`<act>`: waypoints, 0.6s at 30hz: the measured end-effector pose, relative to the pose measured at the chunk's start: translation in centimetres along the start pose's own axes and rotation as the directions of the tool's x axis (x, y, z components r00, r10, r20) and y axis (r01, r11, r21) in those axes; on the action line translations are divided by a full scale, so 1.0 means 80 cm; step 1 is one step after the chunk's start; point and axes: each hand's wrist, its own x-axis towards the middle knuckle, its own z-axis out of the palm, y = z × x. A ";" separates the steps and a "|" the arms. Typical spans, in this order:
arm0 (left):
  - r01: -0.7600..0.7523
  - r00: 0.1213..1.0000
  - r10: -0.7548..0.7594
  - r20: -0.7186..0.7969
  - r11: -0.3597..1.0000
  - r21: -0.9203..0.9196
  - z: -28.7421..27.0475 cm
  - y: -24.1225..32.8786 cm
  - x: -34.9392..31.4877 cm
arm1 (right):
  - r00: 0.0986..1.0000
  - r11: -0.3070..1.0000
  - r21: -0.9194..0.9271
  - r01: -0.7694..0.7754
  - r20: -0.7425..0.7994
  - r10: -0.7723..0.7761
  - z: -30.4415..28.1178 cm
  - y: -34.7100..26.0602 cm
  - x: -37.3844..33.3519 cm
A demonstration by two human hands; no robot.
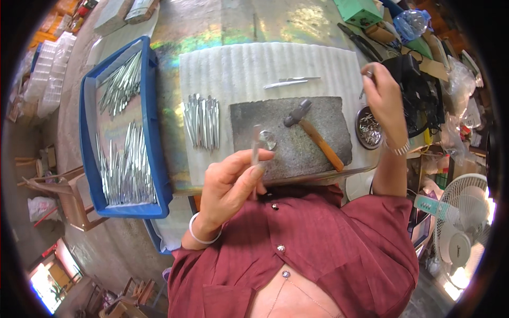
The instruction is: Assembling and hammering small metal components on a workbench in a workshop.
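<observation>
Left fingers [241,159] pinched a metal strip [256,143] upright; whether the right fingers [373,91] held anything was unclear. A hammer [321,144] lay on the slab [252,119], presumably for easy reach.

slim silvery metal strip [256,139], near-upright in the left hand [228,183]

On the tabletop [212,26], a foam sheet [222,63] lies in the middle. A tray [151,106] is to its left, with two piles of thin metal sticks [127,169] in it, one behind the other. A bundle of sticks [201,122] lies on the sheet's left part. Right of that is a stone slab [254,116] with a hammer [318,140] on it. Two thin tools [283,84] lie behind the slab. A round dish [359,135] of small metal bits [369,127] sits to its right.
</observation>
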 end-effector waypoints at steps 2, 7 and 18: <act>-0.063 0.998 0.060 0.036 0.995 0.078 0.007 -0.007 0.003 | 0.989 0.976 0.214 -0.050 0.148 0.018 -0.029 -0.058 -0.029; -0.146 0.986 0.146 0.082 0.989 -0.007 0.026 -0.016 0.013 | 0.930 0.827 0.559 -0.061 0.333 -0.156 -0.021 -0.131 -0.086; -0.279 0.960 0.277 0.041 0.958 0.073 0.029 -0.026 0.001 | 0.951 0.719 0.689 0.094 0.151 -0.269 0.033 -0.154 -0.098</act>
